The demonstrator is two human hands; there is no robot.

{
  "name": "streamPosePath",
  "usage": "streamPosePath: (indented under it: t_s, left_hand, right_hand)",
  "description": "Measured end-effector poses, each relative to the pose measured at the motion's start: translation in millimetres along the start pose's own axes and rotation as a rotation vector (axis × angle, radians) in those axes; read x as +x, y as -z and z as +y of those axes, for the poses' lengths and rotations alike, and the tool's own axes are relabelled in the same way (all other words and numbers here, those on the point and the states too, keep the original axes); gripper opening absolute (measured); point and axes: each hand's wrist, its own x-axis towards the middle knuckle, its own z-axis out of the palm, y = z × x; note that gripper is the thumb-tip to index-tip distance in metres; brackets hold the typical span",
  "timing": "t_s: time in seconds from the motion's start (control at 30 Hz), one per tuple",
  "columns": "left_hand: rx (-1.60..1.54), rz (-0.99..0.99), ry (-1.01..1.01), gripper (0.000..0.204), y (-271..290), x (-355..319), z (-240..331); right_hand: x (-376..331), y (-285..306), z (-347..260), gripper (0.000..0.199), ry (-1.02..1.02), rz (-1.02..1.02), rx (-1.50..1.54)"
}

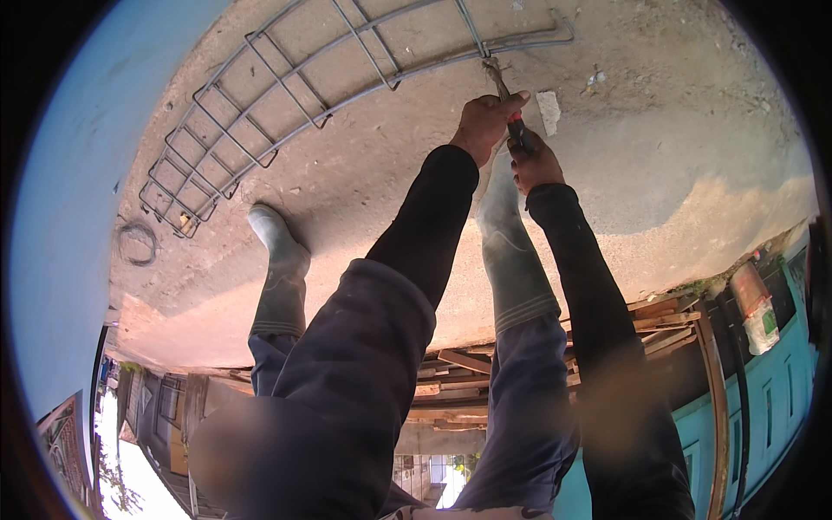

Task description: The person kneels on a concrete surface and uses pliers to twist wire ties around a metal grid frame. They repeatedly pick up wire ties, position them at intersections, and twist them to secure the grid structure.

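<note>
In my right hand (536, 165), closed round its grip, is a hand tool with a red and black handle (517, 127); its kind is hard to tell. My left hand (483, 126) is closed just ahead of it, thumb stretched across toward the tool. A thin brownish strand, seemingly tie wire (497, 78), runs from my left hand up to a bar of the rebar cage (279, 84). The tool's tip is hidden by my fingers. The long cage of bars and bent stirrups lies on the ground, curving from far left to far right.
A coil of wire (137, 243) lies at the left, near a pale blue wall (69, 173). Beyond my right hand sits a flat whitish scrap (548, 113). My boots (511, 243) stand on the concrete ground. Stacked timber (459, 381) and a turquoise wall (771, 407) appear low in view.
</note>
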Motion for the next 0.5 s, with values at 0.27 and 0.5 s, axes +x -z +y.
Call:
streamPosePath:
  t_s: [0.27,0.5]
  left_hand:
    - [-0.219,0.158,0.085,0.027,-42,26,19]
    - [-0.166,0.265,0.121,0.029,-62,26,20]
  right_hand:
    - [15,39,1,0.019,0.411,-0.053,-0.591]
    - [12,75,-36,0.025,0.052,-0.295,-0.369]
